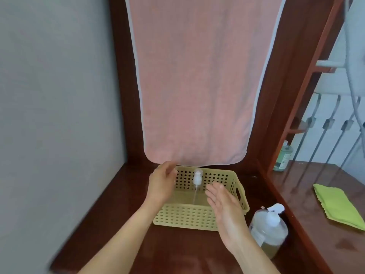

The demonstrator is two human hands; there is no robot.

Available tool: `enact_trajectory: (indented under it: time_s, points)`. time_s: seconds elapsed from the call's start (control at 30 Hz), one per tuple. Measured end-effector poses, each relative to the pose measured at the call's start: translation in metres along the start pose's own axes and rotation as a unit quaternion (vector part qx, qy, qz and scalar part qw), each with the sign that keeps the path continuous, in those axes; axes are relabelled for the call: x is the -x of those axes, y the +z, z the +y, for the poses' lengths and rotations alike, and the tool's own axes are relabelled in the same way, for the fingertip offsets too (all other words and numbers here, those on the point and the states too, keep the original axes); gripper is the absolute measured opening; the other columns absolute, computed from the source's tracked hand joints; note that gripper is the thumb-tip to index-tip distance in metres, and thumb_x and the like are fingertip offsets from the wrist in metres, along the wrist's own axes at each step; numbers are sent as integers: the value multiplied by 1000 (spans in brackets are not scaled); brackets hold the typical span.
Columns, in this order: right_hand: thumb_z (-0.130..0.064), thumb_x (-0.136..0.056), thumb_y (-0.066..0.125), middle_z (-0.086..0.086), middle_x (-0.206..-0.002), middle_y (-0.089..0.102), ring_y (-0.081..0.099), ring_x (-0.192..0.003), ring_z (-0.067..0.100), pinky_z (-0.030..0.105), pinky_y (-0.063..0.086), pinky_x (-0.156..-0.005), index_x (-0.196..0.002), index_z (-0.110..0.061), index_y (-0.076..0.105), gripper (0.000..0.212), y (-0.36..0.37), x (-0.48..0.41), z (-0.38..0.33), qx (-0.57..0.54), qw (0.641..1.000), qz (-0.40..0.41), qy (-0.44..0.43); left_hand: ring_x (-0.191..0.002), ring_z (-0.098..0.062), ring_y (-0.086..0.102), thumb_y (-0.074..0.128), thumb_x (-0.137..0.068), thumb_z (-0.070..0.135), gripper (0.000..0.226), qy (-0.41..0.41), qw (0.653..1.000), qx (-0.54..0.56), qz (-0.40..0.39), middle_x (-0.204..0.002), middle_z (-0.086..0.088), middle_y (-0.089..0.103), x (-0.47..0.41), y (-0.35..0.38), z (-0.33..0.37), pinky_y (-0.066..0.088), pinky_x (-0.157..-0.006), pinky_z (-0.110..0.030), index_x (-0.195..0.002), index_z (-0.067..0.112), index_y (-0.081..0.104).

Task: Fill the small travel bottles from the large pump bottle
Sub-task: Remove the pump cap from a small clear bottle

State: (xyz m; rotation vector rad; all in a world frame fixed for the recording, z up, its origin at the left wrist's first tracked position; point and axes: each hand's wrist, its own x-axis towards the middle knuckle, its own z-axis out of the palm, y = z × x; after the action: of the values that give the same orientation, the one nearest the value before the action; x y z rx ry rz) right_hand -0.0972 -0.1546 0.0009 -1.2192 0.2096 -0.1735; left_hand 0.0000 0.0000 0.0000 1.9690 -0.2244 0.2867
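A small clear travel bottle [197, 179] with a white spray top and a thin dip tube is inside the yellow perforated basket [183, 217], near its back wall. Neither hand touches it. My left hand [163, 184] hovers at the basket's back left corner, fingers loosely curled and blurred, holding nothing. My right hand [223, 208] is flat and open over the basket's front right part. The large clear pump bottle [269, 231] stands just right of the basket, with a white pump head and a low layer of amber liquid.
All this rests on a dark red wooden surface [122, 224]. A pink towel [197, 86] hangs right behind the basket. A grey wall closes the left side. On the right, a raised wooden ledge carries a folded green cloth [337, 206] and a greenish bottle [283, 157].
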Motion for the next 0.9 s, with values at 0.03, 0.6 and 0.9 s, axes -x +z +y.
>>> enact_trajectory:
  time_s: [0.03,0.6,0.9]
  points:
    - [-31,-99,42,5,-127,59,55,-120,16,35,36,-111,-134,-9,48,42,0,-1,0,0,1000,-1,-5,-120,-13,54,50,-93,10,36,16,997,-71,8,-129,2,59,-11,-4,-2,41,-101,-27,-125,23,59]
    - [-21,-96,54,-13,-135,51,48,-125,4,25,39,-101,-141,-30,42,47,17,7,-17,250,962,-71,-78,-75,-11,55,51,-93,12,37,108,982,-153,-34,-82,3,55,-13,-45,59,43,-70,-29,-125,32,51]
    - [-20,-92,61,-31,-122,52,47,-114,-18,6,37,-88,-124,-40,43,43,23,38,-17,318,920,-170,-156,-96,-34,62,51,-95,3,42,109,971,123,-176,-95,-13,60,64,-63,103,57,-86,-38,-122,35,58]
